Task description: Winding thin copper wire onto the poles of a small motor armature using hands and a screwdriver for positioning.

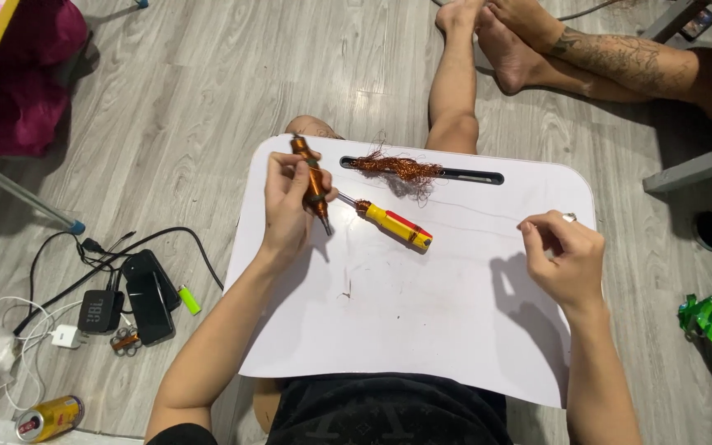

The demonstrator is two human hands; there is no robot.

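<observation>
On a white, round-cornered lap bench [422, 330] set across the person's legs, the left hand [288, 208] has its fingers curled and pinched around a slim copper-wound spindle with a dark pointed tip [312, 177]; the spindle is held tilted, its tip pointing down toward the bench top, just beside the shaft of a yellow-and-red-handled screwdriver [393, 225]. That screwdriver lies flat on the bench, its metal shaft wrapped near the handle with a small coil of copper wire. The right hand [566, 255] hovers over the right edge of the bench, fingers drawn together in a loose pinch; a very thin wire seems to run from it toward the screwdriver, though what exactly the fingertips hold is too fine to tell. A tangled tuft of loose copper wire [397, 169] rests over the long dark slot [471, 175] at the far edge of the bench. On the grey wooden floor to the left lie a black phone [150, 306], a small black speaker [100, 311], a white charger [66, 336], a green lighter [189, 300] and a yellow drink can [49, 418]. Another person's bare feet [504, 41] rest at the top.
</observation>
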